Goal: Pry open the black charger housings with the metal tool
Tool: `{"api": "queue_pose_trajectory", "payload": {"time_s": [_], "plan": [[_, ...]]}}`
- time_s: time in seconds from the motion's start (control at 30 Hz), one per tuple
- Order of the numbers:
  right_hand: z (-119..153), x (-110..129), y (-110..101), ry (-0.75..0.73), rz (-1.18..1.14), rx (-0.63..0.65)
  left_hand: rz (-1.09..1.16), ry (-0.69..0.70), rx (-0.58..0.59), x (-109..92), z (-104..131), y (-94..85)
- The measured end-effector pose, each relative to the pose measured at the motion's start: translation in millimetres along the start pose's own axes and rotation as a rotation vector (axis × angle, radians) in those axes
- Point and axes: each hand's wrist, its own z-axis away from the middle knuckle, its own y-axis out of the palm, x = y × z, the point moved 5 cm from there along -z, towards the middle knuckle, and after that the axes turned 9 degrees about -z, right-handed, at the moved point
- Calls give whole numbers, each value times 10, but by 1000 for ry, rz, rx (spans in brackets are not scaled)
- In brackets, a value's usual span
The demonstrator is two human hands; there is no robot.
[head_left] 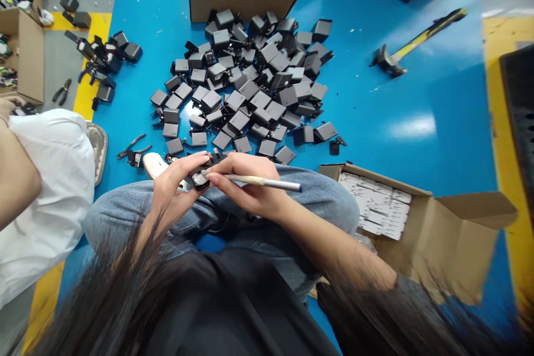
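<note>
My left hand (177, 181) is wrapped round a small black device (201, 178) held above my lap, its open side showing something pale inside. A silver and cream pen-like tool (267, 182) with a blue end is gripped in my right hand (250, 181). The tool's hidden tip lies at the device, and the right fingers touch or nearly touch its edge. Beyond both hands spreads a large heap of dark grey box-shaped parts (250, 86) on the blue floor (400, 144).
An open carton (246, 8) of mixed parts stands behind the heap. White pieces (375, 206) fill part of a carton (454, 233) at the right. A hammer (417, 44) lies upper right, pliers (131, 146) near my left knee. At the left sits another person (45, 178).
</note>
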Motion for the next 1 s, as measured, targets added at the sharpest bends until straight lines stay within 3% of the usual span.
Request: {"api": "queue_pose_trajectory", "payload": {"time_s": [0.2,0.33,0.5,0.73,0.87,1.0], "plan": [[30,-3,-152,109,-175,-179,132,-188,-64,130,11,15],[21,-23,-141,205,-353,-270,153,-129,-119,108,18,25],[5,-12,-63,300,-374,-172,14,-26,-184,69,54,15],[37,18,-90,255,-382,-241,28,-26,-227,57,52,9],[21,-89,-159,243,-444,-353,120,-167,-176,121,28,31],[-36,-262,-158,310,-384,-289,309,-348,-93,223,18,62]]}}
